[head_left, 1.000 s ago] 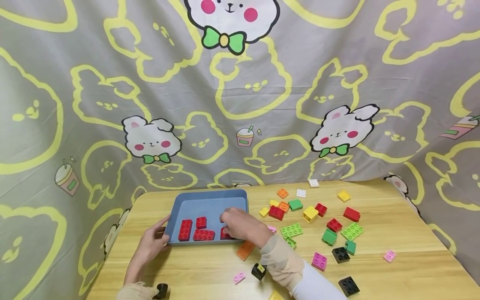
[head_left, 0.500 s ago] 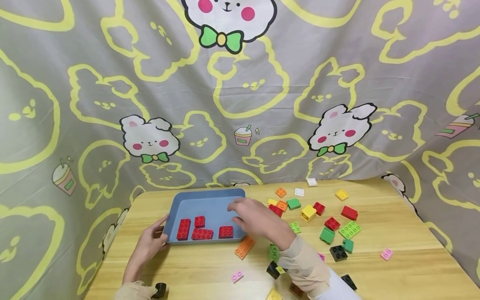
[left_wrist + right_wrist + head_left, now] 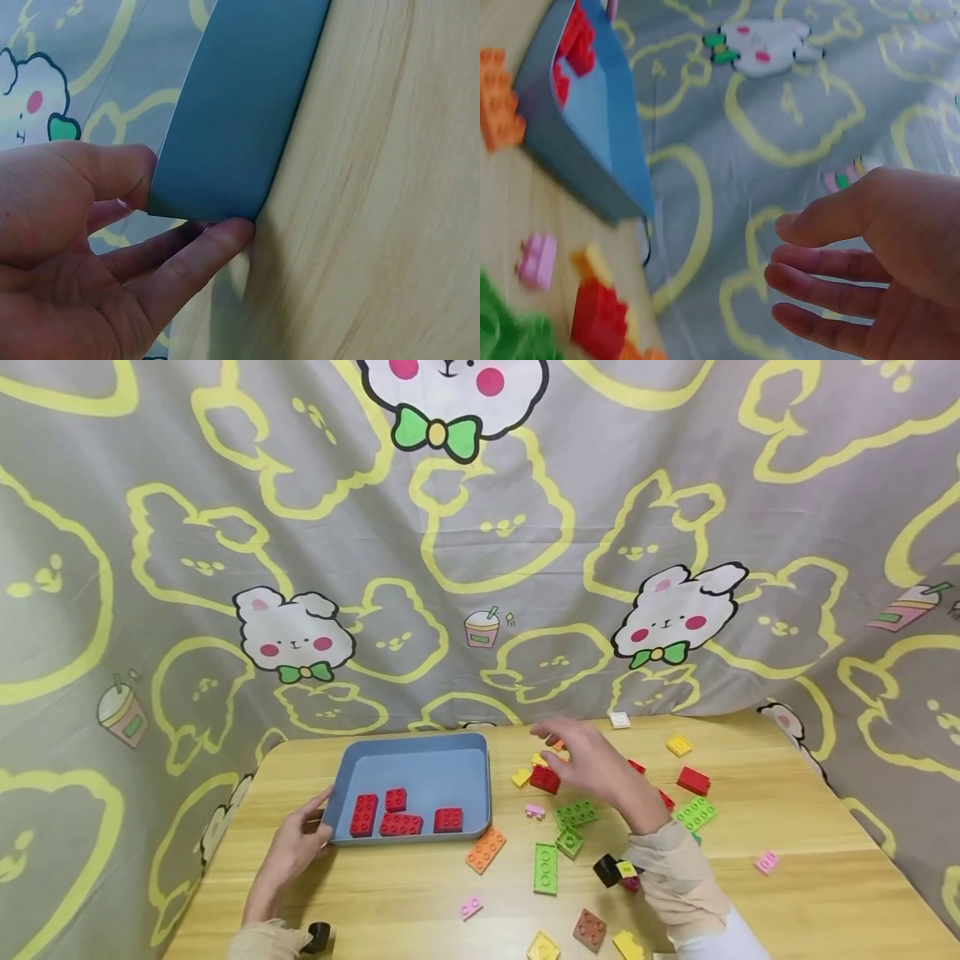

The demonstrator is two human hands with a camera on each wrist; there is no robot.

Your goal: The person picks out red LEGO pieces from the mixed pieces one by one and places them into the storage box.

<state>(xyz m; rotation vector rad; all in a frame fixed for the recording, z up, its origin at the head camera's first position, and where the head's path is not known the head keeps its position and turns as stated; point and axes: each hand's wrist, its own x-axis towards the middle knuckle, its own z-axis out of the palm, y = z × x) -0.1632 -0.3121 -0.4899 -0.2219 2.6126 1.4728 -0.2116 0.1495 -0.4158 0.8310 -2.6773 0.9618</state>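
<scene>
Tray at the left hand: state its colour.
Greyish blue; the tray shows best in the head view.

Tray (image 3: 237,112) — cut off, both wrist views.

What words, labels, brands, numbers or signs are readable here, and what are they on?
None can be read.
Blue tray: no lettering visible.
Red bricks: too small to tell about any stud markings.
Curtain: drawn animals and cups, no readable text.
Yellow patch: too small to read any marking.
</scene>
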